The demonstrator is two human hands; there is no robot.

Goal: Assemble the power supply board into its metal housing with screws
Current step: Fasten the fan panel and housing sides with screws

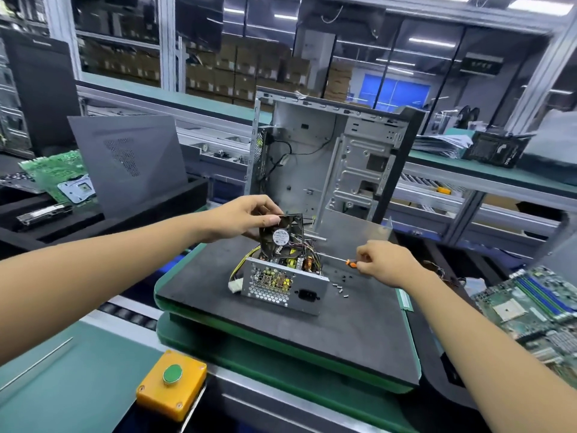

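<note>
Nearest the camera, a yellow button box (171, 384) with 1 green push button sits on the green bench edge. Beyond it lies a dark foam work mat (312, 332) on a green-edged pallet.

On the mat stands the metal housing (284, 284) of the power supply, its perforated face toward the camera and its top open. The power supply board (288, 260) shows inside it, with yellow components and a copper coil. A white connector on yellow wires hangs at the housing's left side. Just right of the housing a small scatter of loose screws (340, 284) lies on the mat.

The right hand (385, 264) has its fingers curled round an orange-handled screwdriver (342, 260), the shaft pointing left toward the housing's far right corner; whether the tip touches a screw is too small to tell. The left hand (246, 218) pinches the top edge of a black fan (282, 234), held upright and tilted above the housing, its wires trailing down into the housing.

Behind the mat an open computer case (327, 160) stands upright. A grey side panel (131, 164) leans at the left beside a green circuit board (59, 175). At the right edge lies another motherboard (537, 310)
</note>
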